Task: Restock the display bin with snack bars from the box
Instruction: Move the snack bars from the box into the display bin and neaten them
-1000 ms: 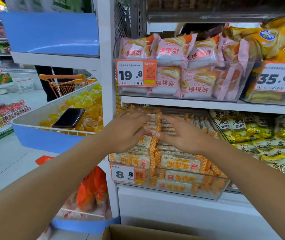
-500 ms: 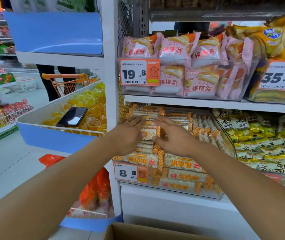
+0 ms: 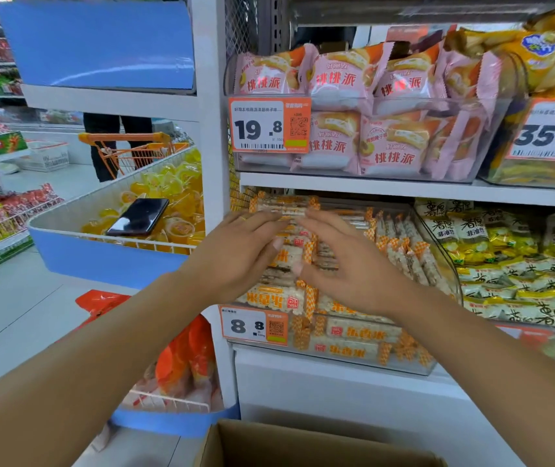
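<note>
**Fingers flat on the stacked bars in the 8.8 bin**

Fingers of both hands lie straight and slightly apart, palms down, pressing the top of the snack bars; neither hand curls round a bar. Left hand and right hand sit side by side, thumbs nearly touching over the stack.

Count: two hands, one clear display bin, one cardboard box at the near edge, three price tags. Bars are too many and too overlapped to count.

Writing: bin tag reads "8.8"; upper shelf tag reads "19.8" on the bin of pink packets; far-right tag reads "35.0". Bar wrappers carry orange checked ends and orange Chinese characters.

Edges: bars rise to just under the shelf above at the far end, leaving little room there. A phone lies on yellow jelly cups in the left-hand wire basket. An orange trolley stands far left.
</note>
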